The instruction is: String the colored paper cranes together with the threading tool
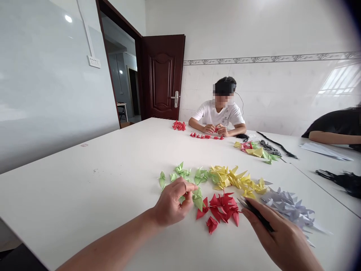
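My left hand (176,199) is closed in a pinch above the table, beside a green paper crane (198,198); whether the crane is in its fingertips is hard to tell. My right hand (278,229) grips dark-handled tweezers (258,214), their metal tips pointing left. Between my hands lie red paper cranes (224,207), with a single red one (211,224) nearer me. Beyond them are more green cranes (180,171) and a pile of yellow cranes (231,177). White cranes (290,207) lie beyond my right hand, partly hidden by it.
Across the white table (113,158), a person (221,113) handles something red, near red cranes (179,125). Another person's arm (332,137) rests at right by papers (325,150). Black cords (341,180) and mixed-colour cranes (256,152) lie on the right side.
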Demonstrator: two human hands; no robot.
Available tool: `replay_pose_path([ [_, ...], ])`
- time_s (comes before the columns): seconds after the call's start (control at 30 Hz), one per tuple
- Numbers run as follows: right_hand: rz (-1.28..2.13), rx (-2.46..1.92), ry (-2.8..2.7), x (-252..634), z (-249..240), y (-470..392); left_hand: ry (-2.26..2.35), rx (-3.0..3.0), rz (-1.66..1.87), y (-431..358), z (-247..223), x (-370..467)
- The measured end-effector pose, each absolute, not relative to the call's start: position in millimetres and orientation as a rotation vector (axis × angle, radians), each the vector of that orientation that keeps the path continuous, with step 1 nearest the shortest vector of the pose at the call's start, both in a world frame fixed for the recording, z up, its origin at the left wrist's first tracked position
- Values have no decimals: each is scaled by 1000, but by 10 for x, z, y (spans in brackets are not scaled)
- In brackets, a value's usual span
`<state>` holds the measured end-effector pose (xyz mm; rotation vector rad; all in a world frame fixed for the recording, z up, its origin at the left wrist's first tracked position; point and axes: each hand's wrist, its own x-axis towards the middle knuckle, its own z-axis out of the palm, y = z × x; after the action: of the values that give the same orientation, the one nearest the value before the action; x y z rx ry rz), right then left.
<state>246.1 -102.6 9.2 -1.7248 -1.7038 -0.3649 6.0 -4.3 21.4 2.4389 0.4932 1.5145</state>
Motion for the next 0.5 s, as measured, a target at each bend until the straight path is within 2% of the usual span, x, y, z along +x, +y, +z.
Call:
replay_pose_path([
  [0.5, -353, -1628, -1841, 2531, 42, -984, 437, 2386, 1462, -99, 245, 67],
])
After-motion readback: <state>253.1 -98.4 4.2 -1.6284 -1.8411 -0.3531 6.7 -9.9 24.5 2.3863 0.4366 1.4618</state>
